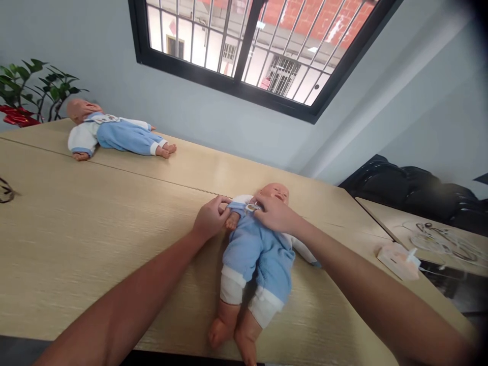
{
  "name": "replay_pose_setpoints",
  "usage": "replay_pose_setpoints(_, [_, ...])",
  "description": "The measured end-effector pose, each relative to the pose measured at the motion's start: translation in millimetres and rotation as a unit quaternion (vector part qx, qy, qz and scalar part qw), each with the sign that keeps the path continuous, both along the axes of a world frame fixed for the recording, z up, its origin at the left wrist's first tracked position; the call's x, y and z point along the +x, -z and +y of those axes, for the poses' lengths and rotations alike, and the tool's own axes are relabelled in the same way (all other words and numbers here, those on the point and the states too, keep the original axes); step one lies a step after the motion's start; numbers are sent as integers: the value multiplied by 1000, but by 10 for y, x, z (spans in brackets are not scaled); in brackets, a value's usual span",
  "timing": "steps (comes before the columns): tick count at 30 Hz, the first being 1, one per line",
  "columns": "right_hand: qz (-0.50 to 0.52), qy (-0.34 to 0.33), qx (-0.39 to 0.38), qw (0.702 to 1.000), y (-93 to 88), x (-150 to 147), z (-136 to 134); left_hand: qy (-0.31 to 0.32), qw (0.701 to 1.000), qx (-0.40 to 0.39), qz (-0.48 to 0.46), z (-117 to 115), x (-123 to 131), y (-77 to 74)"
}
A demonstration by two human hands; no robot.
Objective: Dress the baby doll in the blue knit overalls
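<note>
A baby doll (259, 249) in a blue and white outfit lies on its back on the table, its head away from me and its bare feet towards me. My left hand (211, 218) has its thumb and fingers closed on the blue cuff of the doll's sleeve (237, 206), just above the doll's small hand (232, 220). Over the chest, beside the chin, my right hand (277, 214) has its fingers bent on the front of the outfit, by a pale patch (252, 207). The right fingertips are partly hidden.
A second baby doll (122, 133) in similar clothes lies at the back left, near a potted plant (38, 86). To the right are a pale device (398, 260) and tangled cables (442, 241). Dark glasses (6, 192) sit at the left edge. Black chairs (404, 188) stand behind.
</note>
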State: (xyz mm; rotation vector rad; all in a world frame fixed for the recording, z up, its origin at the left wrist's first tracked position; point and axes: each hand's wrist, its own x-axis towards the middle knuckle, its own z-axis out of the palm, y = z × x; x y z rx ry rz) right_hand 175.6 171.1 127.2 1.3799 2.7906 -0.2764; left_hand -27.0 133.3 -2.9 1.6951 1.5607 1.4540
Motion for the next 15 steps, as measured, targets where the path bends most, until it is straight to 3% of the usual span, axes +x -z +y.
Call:
replay_pose_setpoints(4, [-34,-28,-72,996,26,-23,289,50,998,-20,28,82,-94,12])
replay_pose_setpoints(7, [27,-66,-150,986,16,-173,375,52,998,-21,27,137,-156,23])
replay_pose_setpoints(12, [68,-21,-207,976,12,-491,388,30,999,-20,28,168,-155,21])
replay_pose_setpoints(15, [97,24,-248,964,38,-574,428,-15,999,-29,15,144,-123,3])
